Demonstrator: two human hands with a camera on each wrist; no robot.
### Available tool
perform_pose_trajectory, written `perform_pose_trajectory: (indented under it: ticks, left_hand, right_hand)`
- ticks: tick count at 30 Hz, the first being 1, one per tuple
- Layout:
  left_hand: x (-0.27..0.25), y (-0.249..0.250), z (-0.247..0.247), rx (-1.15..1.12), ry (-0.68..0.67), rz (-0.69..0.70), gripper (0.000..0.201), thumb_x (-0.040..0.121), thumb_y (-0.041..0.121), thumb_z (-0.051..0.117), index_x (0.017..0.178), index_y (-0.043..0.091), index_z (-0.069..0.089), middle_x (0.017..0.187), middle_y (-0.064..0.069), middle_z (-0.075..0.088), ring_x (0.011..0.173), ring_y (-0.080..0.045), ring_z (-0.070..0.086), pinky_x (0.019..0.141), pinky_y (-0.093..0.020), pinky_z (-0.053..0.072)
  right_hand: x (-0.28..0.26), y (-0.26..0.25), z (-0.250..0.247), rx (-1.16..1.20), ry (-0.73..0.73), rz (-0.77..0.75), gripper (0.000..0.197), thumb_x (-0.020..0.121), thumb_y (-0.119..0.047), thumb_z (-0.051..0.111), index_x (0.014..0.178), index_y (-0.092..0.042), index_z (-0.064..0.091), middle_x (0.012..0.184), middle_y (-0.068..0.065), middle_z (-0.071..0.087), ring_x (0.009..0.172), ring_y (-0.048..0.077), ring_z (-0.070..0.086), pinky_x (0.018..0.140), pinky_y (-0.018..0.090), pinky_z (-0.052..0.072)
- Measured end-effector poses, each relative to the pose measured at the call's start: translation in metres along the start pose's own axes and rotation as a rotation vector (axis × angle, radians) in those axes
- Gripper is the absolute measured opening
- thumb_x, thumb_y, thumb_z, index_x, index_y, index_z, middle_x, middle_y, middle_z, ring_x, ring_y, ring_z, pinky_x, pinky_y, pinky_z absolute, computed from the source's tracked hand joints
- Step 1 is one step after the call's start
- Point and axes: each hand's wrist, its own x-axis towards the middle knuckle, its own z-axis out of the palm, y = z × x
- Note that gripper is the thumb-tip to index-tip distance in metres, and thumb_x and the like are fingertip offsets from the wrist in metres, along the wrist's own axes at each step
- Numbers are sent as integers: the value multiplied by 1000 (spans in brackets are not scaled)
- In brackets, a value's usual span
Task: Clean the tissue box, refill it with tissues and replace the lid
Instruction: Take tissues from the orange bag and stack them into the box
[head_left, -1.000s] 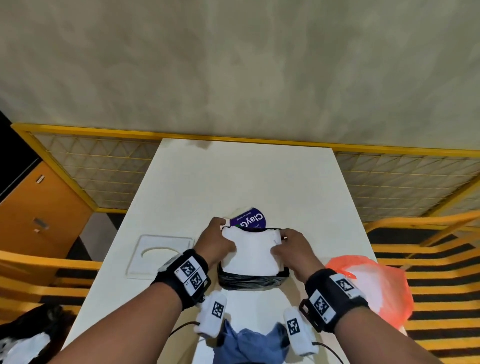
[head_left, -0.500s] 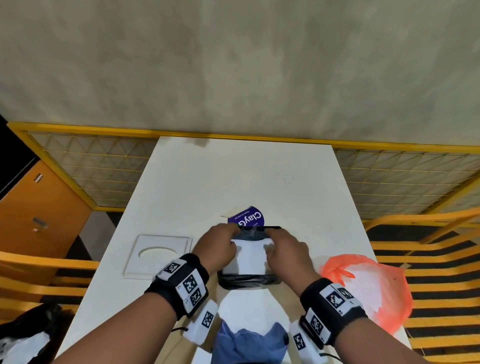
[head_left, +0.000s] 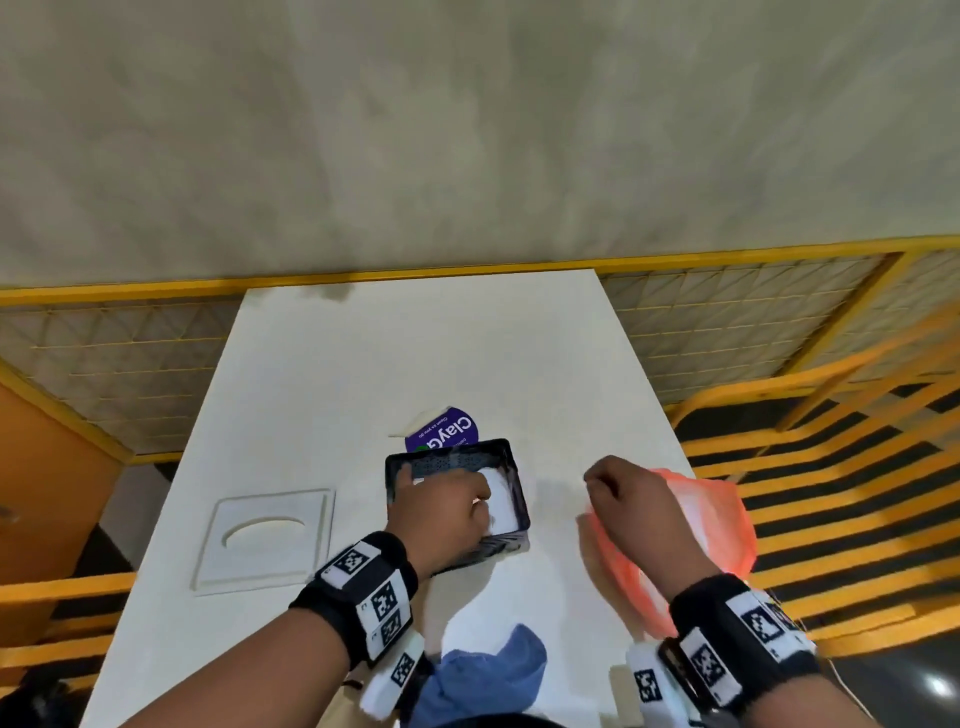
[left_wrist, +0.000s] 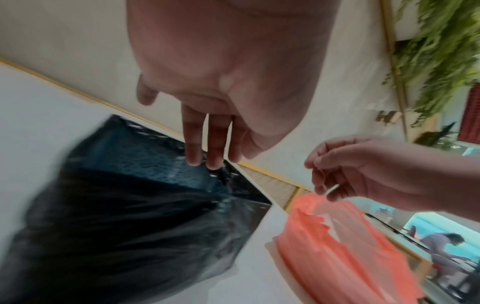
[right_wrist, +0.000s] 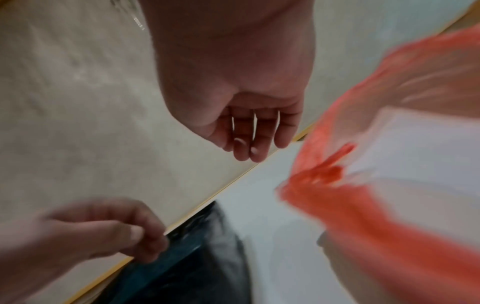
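Observation:
The black tissue box (head_left: 506, 548) stands on the white table (head_left: 415, 353) with white tissues (head_left: 503, 501) inside it. My left hand (head_left: 441, 506) reaches down into the box over the tissues; in the left wrist view its fingers (left_wrist: 193, 148) are straight, tips at the box's inner wall (left_wrist: 145, 162). My right hand (head_left: 621, 491) hovers right of the box over the orange plastic bag (head_left: 717, 519), fingers loosely curled (right_wrist: 255, 142), nothing plainly held. The white lid (head_left: 265, 535) with an oval opening lies flat to the left of the box.
A purple round ClayGo pack (head_left: 441, 431) lies just behind the box. A blue cloth (head_left: 488, 670) sits at the near table edge. Yellow railings (head_left: 810, 415) and mesh panels flank the table; a plain wall stands behind it.
Both hands were pressing the tissue stack into the box. My right hand has now left the box and moved right over the orange bag. The left hand stays in the box.

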Motion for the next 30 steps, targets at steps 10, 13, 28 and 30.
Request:
perform_pose_trajectory:
  ticks: [10, 13, 28, 30]
  left_hand:
    - [39, 135, 34, -61, -337, 526, 46, 93, 22, 40, 134, 22, 60, 143, -2, 57, 135, -20, 48, 107, -37, 44]
    - [50, 144, 56, 28, -439, 465, 45, 95, 18, 44, 137, 24, 57, 150, -2, 49, 138, -23, 46, 107, -38, 44]
    - [59, 130, 72, 10, -416, 307, 48, 85, 34, 37, 124, 18, 59, 140, -6, 50, 119, -33, 59, 100, -45, 48]
    - [56, 129, 72, 41, -427, 307, 45, 86, 33, 36, 121, 17, 60, 137, -6, 52, 118, -34, 60, 99, -45, 49]
  right_hand:
    - [-7, 109, -8, -291, -70, 339, 37, 94, -29, 55, 127, -14, 58, 124, 5, 65, 112, 20, 60, 94, 29, 47]
    - [-8, 116, -9, -330, -146, 373, 50, 88, -41, 61, 130, -15, 54, 127, 7, 61, 113, 24, 58, 93, 32, 48]
    - [-33, 98, 12, -664, -114, 140, 60, 71, -62, 52, 113, -20, 64, 109, 12, 59, 99, 36, 57, 80, 50, 45]
    - [-34, 94, 13, -629, -99, 88, 49, 77, -54, 47, 102, -16, 66, 96, 9, 59, 86, 33, 57, 68, 41, 43]
